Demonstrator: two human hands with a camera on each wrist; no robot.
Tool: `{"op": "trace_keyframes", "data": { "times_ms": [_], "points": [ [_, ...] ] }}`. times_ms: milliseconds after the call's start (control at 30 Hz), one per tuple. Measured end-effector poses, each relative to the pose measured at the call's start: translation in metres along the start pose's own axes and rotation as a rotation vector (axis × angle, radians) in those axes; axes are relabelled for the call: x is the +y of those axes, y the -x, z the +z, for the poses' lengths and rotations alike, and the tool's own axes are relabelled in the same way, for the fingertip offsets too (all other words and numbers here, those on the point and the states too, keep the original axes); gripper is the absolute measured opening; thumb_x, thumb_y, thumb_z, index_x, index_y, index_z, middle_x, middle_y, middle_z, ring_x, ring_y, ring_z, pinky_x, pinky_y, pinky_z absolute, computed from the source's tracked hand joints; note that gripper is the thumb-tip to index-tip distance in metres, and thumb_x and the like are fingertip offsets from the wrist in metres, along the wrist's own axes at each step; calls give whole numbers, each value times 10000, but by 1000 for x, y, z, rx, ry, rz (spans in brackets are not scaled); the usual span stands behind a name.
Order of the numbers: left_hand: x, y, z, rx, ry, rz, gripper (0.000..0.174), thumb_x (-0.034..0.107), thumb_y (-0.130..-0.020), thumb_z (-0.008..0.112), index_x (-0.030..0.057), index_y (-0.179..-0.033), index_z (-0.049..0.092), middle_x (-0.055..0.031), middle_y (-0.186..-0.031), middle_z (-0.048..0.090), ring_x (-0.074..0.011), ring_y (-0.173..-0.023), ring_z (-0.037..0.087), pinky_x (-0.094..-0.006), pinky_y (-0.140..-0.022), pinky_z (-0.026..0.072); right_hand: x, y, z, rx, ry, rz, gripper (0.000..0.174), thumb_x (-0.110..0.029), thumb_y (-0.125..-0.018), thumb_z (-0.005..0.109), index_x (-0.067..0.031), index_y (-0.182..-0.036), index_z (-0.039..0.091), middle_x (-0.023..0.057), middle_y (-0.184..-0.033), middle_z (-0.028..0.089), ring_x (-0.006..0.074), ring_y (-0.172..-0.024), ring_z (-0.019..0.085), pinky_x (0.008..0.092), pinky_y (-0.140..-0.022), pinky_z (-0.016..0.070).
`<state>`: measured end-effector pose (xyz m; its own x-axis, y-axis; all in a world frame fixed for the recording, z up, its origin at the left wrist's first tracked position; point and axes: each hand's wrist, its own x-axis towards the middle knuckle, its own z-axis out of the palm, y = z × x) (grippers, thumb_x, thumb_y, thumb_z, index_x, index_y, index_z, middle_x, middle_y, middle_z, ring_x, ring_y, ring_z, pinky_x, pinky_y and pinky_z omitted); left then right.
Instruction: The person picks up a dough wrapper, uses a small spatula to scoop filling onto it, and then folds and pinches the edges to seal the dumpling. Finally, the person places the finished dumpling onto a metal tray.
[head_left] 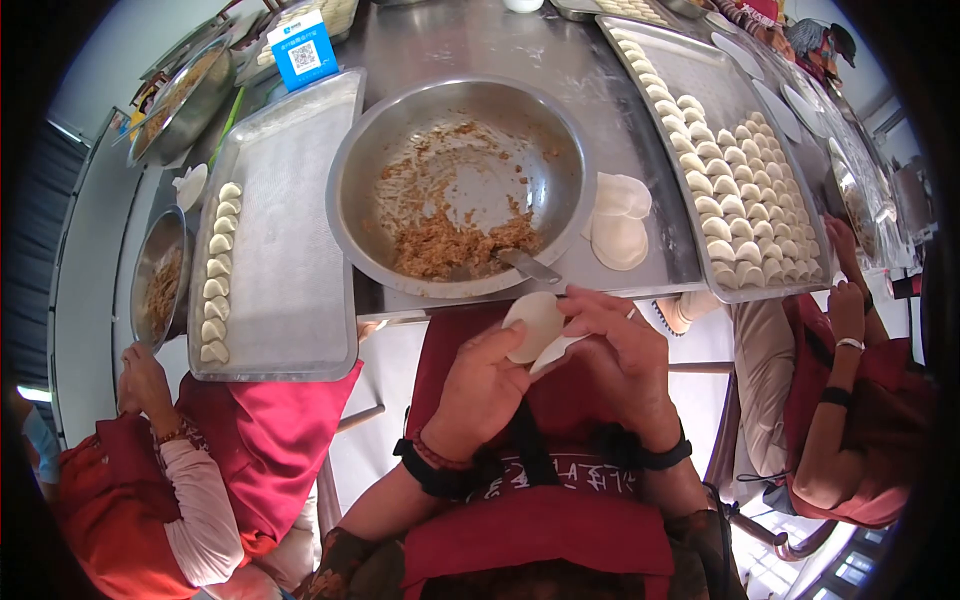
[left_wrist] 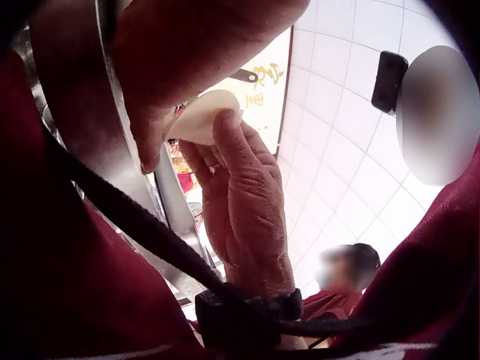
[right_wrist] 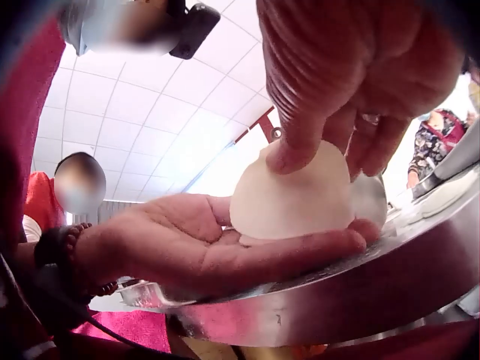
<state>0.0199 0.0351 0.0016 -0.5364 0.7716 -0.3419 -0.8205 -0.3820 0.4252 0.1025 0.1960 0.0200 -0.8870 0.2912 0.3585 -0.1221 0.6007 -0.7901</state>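
Observation:
In front of the apron, my left hand [head_left: 470, 395] holds a round white dumpling wrapper [head_left: 537, 322], palm up with the thumb at its edge. My right hand [head_left: 635, 370] pinches a second wrapper [head_left: 555, 352], which stands tilted over the left fingers. In the right wrist view the right thumb presses on the face of this upright wrapper [right_wrist: 300, 202], and its lower edge meets the left fingers. No filling shows on either wrapper. Just beyond the hands, a steel bowl [head_left: 345, 215] contains brown minced filling [head_left: 440, 250] and a flat metal spatula [head_left: 528, 265].
Loose wrappers [head_left: 620, 243] lie right of the bowl. A tray [head_left: 712, 290] with rows of dumplings is at the right; another tray [head_left: 290, 200] at the left has one column. A blue QR-code sign [head_left: 303, 55] stands behind. People sit on both sides.

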Motion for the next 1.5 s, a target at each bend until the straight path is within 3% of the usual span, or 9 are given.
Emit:
{"op": "trace_keyframes", "data": {
  "times_ms": [133, 333, 467, 500, 600, 767, 1100, 1367, 1500],
  "points": [
    [2, -4, -13, 97, 39, 26, 412, 152, -1012, 442, -38, -1377, 431, -179, -1356, 545, -324, -1287, 517, -527, -1151, 357, -5, -4, -8, 31, -177, 348, 133, -26, -852, 709, -20, -983, 687, 71, -937, 738, 158, -871, 705, 283, -771, 550],
    [8, 0, -15, 78, -37, 24, 418, 155, -1008, 459, -58, -1366, 425, -223, -1344, 545, -409, -1294, 504, -551, -1149, 353, 37, -27, -15, 222, -227, 478, 109, -68, -900, 693, -1, -985, 692, 26, -827, 705, 61, -780, 628, 240, -719, 519],
    [13, 9, -8, 87, -36, 59, 404, 114, -988, 517, -59, -1347, 447, -220, -1326, 559, -406, -1271, 527, -547, -1129, 390, 72, -35, -21, 293, 47, 395, 148, -86, -892, 702, -29, -1028, 694, 69, -842, 717, 107, -765, 658, 261, -719, 528],
    [15, 12, -6, 90, -46, 70, 393, 106, -985, 535, -55, -1337, 462, -218, -1318, 565, -403, -1259, 539, -542, -1119, 408, 67, -37, -20, 341, 118, 385, 178, -90, -878, 714, -48, -1050, 696, 111, -949, 734, 201, -867, 705, 309, -785, 541],
    [17, 19, -6, 103, -56, 95, 353, 99, -981, 575, -40, -1298, 507, -202, -1282, 592, -385, -1220, 576, -527, -1082, 460, 42, -44, -18, 392, 256, 179, 196, -79, -865, 718, -53, -1059, 697, 135, -1076, 723, 282, -994, 697, 361, -853, 536],
    [20, 27, -7, 116, -26, 106, 308, 113, -986, 588, -30, -1255, 541, -183, -1235, 625, -372, -1187, 603, -519, -1057, 492, -6, -58, -7, 95, 187, -119, 357, -154, -704, 833, -85, -1029, 704, 88, -1135, 711, 293, -1225, 579, 410, -996, 462],
    [35, 36, -10, 154, 52, 137, 313, 108, -1003, 529, -63, -1265, 511, -228, -1233, 608, -390, -1201, 588, -533, -1076, 464, -17, -88, 3, -106, 400, -336, 162, -160, -780, 784, -91, -912, 721, 73, -942, 732, 281, -1030, 659, 409, -944, 491],
    [42, 35, -15, 167, 83, 166, 387, 109, -1003, 501, -103, -1322, 448, -259, -1278, 570, -403, -1223, 567, -531, -1088, 451, -10, -108, -13, 86, 198, 14, 94, -106, -861, 721, -79, -945, 752, 76, -958, 739, 246, -953, 675, 350, -866, 513],
    [45, 35, -16, 159, 86, 172, 410, 120, -1009, 485, -111, -1342, 423, -259, -1299, 558, -413, -1240, 552, -538, -1092, 444, 4, -111, -4, 27, 256, -97, 110, -134, -873, 713, -93, -964, 758, 78, -987, 741, 269, -992, 661, 366, -889, 510]
  ]
}}
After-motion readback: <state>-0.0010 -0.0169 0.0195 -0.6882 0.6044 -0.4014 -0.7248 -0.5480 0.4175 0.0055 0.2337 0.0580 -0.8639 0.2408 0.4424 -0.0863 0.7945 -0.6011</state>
